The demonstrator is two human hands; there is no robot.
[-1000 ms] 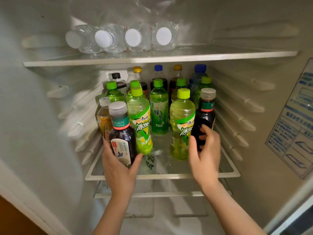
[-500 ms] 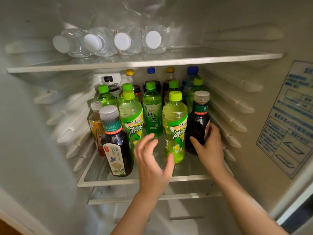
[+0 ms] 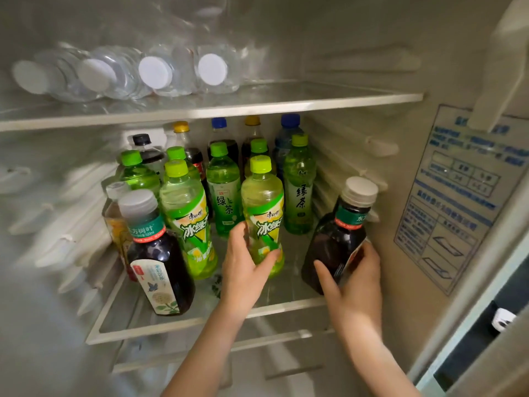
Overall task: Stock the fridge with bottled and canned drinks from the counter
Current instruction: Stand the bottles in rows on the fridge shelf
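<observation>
Shelving is the step in hand: bottles crowd the fridge's middle shelf (image 3: 200, 322). The left hand (image 3: 243, 267) curls round the lime-capped iced-tea bottle (image 3: 262, 213), upright at its 12 o'clock. The right hand (image 3: 355, 279) grips the dark tea bottle (image 3: 335, 242), tilted toward 1 o'clock beside the fridge wall. Next, I judge, it needs standing upright and sliding back.
</observation>
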